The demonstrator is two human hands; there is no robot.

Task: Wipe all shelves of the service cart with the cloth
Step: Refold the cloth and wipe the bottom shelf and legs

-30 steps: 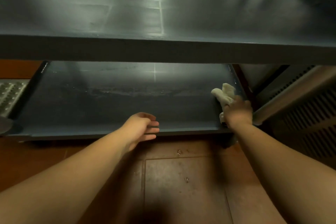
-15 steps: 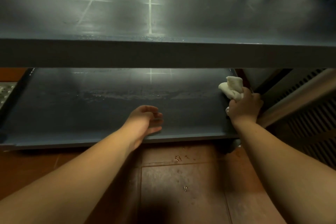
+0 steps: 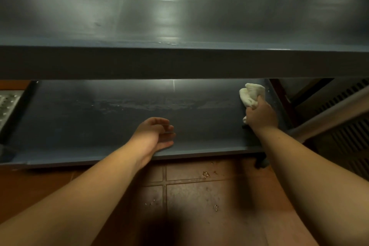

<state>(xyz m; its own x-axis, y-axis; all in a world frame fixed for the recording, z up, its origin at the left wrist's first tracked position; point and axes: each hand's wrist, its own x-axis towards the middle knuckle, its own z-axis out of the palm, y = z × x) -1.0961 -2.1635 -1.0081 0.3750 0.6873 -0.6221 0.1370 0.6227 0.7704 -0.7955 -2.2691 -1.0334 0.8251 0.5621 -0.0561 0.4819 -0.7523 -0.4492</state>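
While the upper shelf [image 3: 179, 16] of the service cart fills the top half of the view, its grey metal face catching streaks of light, the lower shelf [image 3: 99, 126] stretches beneath it, dark and marked by a pale smeared band across its middle. Below the cart's front edge lies a floor [image 3: 199, 195] of reddish-brown tiles with a few small specks on it, and a slatted grille [image 3: 349, 136] stands to the right. At the far left, a perforated metal tray [image 3: 8, 104] sits just beside the lower shelf. Over the shelf's front lip the left hand [image 3: 154, 134] hovers with loosely curled fingers, holding nothing. Near the shelf's right end the right hand [image 3: 260, 115] grips the cloth [image 3: 251, 94]; the white bundle bulges out beyond the knuckles toward the back right corner, and a small tail of it shows under the hand, against the shelf surface.
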